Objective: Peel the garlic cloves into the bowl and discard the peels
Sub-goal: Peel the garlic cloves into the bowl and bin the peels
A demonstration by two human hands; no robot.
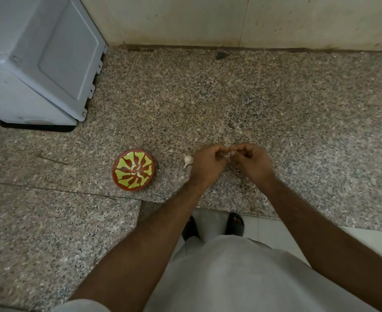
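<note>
Two hands meet above the speckled granite counter [275, 104], and we see them working one small pale garlic clove [228, 154] between them. Our left hand [209, 164] curls its fingers round the clove from the left, while our right hand [252, 162] pinches at its top with thumb and fingertips bent inward. Most of the clove is hidden by the fingers; what shows is whitish, and we cannot tell how much skin remains on it.

Just beside the left hand, touching or nearly touching its knuckles, a second clove [188, 161] lies on the counter. It is cream-white with a thin curled tail pointing down toward us.

Farther left, apart from the hands, stands a round bowl [120, 180], red-brown with a yellow-green petal pattern spreading from its middle. Several pale peeled cloves [137, 171] lie in its bottom, curved and smooth.

At the far left a white appliance [39, 70] sits on a dark base against the pale wall [208, 19]. Below the counter edge we see a light garment [242, 278] and two dark sandals [235, 224] on a pale floor.
</note>
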